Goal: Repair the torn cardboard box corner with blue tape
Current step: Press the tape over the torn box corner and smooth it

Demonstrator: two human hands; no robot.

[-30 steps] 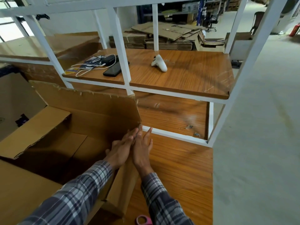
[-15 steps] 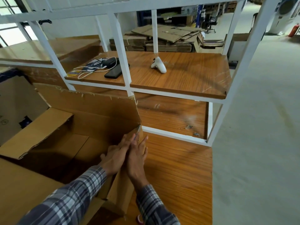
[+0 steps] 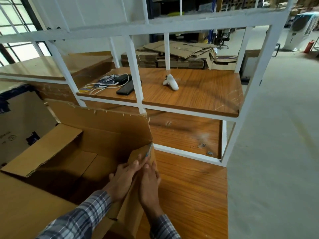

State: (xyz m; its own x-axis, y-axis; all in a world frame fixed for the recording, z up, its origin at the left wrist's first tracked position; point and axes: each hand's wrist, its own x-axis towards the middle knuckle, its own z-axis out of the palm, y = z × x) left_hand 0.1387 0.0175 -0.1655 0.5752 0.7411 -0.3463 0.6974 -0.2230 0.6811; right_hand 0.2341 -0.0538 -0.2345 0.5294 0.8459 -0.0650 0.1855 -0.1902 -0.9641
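Observation:
A big open cardboard box (image 3: 96, 135) stands on the wooden table, its right corner split down the edge. A thin strip of blue tape (image 3: 148, 150) shows along that corner just above my fingertips. My left hand (image 3: 123, 180) lies flat against the inner side of the corner panel. My right hand (image 3: 149, 183) lies flat against the outer side, so the panel sits pressed between the two palms. Both hands have straight fingers and hold nothing. The tape roll is out of view.
A white metal shelf frame (image 3: 136, 87) stands right behind the box. Its wooden shelf carries a black phone (image 3: 125, 88), a cable with cards (image 3: 101, 86) and a white controller (image 3: 170, 81). Flattened cartons (image 3: 177, 56) are stacked behind. Concrete floor lies to the right.
Both hands have slid down the box corner, from near the top of the taped edge to lower on the panel. The camera has tilted up, so the pink tape roll left the view.

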